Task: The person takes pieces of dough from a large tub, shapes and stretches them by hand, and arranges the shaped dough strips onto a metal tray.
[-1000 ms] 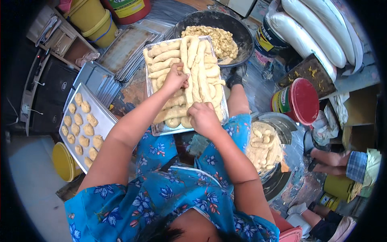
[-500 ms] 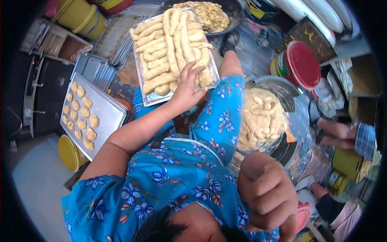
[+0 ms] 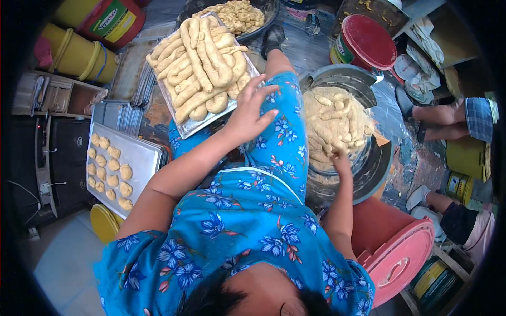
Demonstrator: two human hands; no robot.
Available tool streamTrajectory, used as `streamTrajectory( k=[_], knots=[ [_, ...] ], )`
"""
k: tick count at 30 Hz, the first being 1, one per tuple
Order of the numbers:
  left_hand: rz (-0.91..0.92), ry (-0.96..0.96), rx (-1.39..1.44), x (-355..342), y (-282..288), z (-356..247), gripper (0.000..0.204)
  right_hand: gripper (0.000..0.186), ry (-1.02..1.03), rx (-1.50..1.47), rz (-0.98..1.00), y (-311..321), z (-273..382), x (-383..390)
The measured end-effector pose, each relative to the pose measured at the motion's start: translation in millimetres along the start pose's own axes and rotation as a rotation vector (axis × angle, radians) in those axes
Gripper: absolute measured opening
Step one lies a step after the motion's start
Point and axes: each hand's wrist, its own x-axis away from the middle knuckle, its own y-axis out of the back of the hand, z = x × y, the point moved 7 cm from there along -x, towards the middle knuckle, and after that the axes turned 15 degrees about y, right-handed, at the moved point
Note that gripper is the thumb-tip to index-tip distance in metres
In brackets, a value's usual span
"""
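Observation:
My left hand [image 3: 253, 110] is open, its fingers spread over my blue flowered lap beside a metal tray [image 3: 203, 125]. Thick pale dough ropes [image 3: 203, 63] are piled on that tray, some laid lengthwise over others. Down at my right, my right hand [image 3: 341, 159] reaches to the near edge of a heap of tan crumbs [image 3: 322, 138] in a wide dark basin [image 3: 380, 171]. Several dough pieces [image 3: 341, 113] lie in the crumbs, coated with them. The fingertips of that hand are partly hidden against the heap, so their grip is unclear.
At the left, a flat tray [image 3: 136, 158] holds several round dough balls [image 3: 113, 164]. Another dark basin [image 3: 271, 16] of dough stands beyond the piled tray. A pink-red lidded bucket [image 3: 395, 253] is by my right arm; a red-lidded tub [image 3: 369, 42] stands farther off. Other people's legs [image 3: 440, 115] show at right.
My right hand has dropped from near my chest to the crumb heap. My left hand has come off the dough ropes and moved slightly right of the tray. The view has shifted.

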Motion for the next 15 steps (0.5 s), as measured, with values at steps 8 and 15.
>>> streamTrajectory(
  k=[8, 15],
  knots=[
    [-0.145, 0.042, -0.003, 12.5, 47.2, 14.5, 0.047, 0.056, -0.259, -0.200, 0.439, -133.3, -115.7, 85.6],
    [-0.056, -0.061, 0.053, 13.8, 47.3, -10.3, 0.043, 0.044, -0.338, -0.261, 0.201, -80.7, -81.5, 55.5]
  ],
)
